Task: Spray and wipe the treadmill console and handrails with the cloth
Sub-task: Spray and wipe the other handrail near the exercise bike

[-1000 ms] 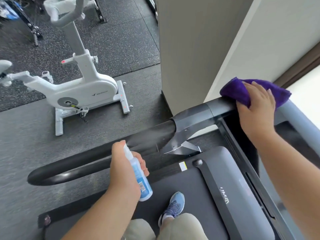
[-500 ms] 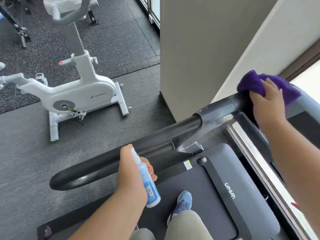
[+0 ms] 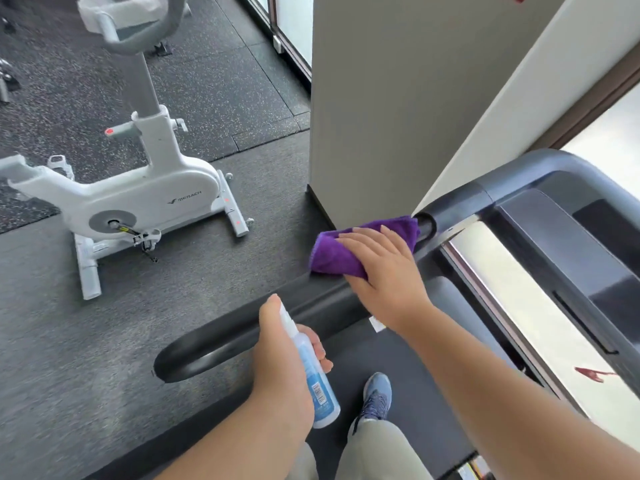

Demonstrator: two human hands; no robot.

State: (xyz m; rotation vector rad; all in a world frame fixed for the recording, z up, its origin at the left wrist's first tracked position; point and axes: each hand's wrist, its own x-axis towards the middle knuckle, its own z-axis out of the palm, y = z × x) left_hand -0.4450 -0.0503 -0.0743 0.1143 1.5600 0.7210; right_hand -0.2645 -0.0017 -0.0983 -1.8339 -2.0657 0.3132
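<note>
The right hand lies flat, fingers straight, pressing a purple cloth onto the black handrail at centre. At 6 o'clock the left hand grips a blue spray bottle, nozzle up, just beside the rail. The console sits at 3 o'clock; a white exercise bike stands on the floor at 9 o'clock.

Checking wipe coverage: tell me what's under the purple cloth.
The purple cloth lies on the black handrail, pressed by the right hand. The rail under it is covered, so wetness can't be seen.
</note>
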